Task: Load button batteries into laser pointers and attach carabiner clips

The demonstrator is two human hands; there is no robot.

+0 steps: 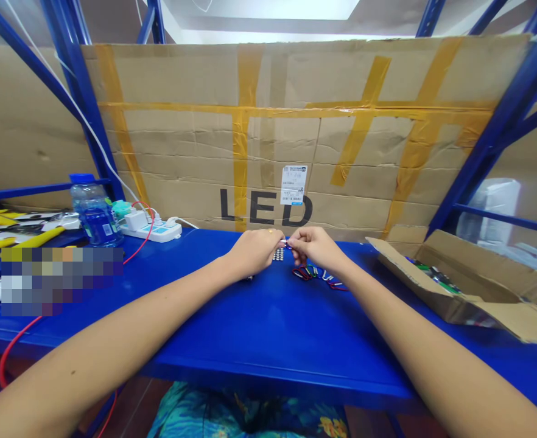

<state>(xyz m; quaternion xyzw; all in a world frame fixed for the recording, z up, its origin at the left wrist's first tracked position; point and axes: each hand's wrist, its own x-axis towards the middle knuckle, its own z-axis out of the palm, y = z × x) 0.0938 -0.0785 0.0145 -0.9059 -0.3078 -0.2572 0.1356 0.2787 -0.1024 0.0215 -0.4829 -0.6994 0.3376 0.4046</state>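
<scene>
Over the far middle of the blue table point(268, 340), my two hands meet fingertip to fingertip. My left hand point(256, 249) is closed, its fingers curled toward the right. Pinched between thumb and fingers, my right hand point(313, 248) holds a small purple-blue carabiner point(288, 244), mostly covered by the fingers. Its other end reaches my left fingertips. Just below, small silvery metal pieces point(278, 255) lie in neat rows, partly hidden by my left hand. Several coloured carabiners point(314, 273) in red, green and blue lie in a curved line under my right wrist.
An open cardboard box point(451, 310) with small coloured items stands at right. On the left are a blue-capped bottle point(95, 213), a white power strip point(159, 230) and yellow-handled tools point(40, 236). A red cable point(19, 340) crosses the table's left side. A big cardboard sheet point(181, 152) rises behind.
</scene>
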